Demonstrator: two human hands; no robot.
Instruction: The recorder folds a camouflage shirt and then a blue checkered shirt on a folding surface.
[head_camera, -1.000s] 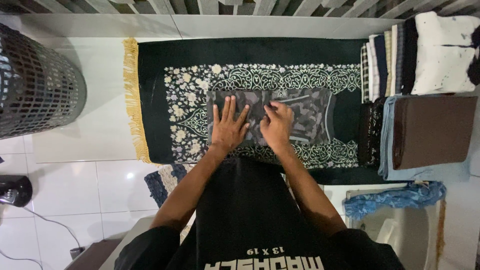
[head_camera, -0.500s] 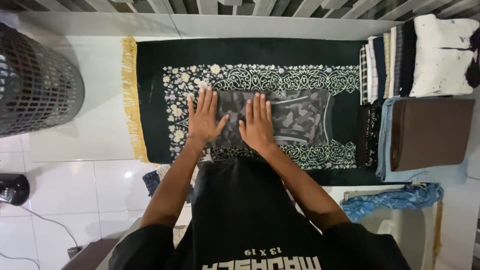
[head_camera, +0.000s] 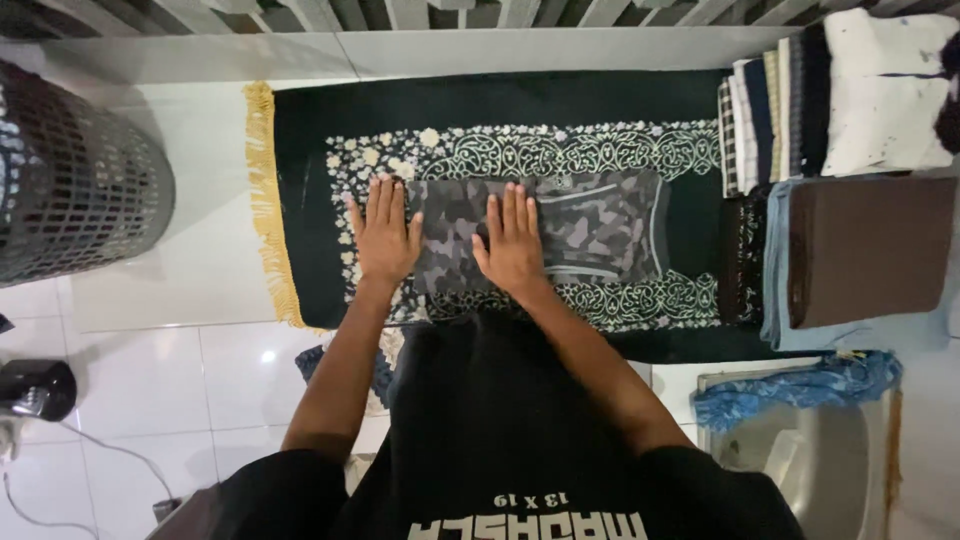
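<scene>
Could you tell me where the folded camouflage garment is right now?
In the head view, the camouflage garment lies mid-frame on the dark green rug, under the right hand, beside the left hand.

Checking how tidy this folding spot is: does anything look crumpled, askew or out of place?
Mostly neat. The blue cloth lies crumpled by the metal basin, unlike the folded stacks. The camouflage garment lies flat under both hands.

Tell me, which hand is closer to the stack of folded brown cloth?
Right. The right hand lies flat on the camouflage garment, nearer the brown cloth. The left hand rests at the garment's far edge.
</scene>
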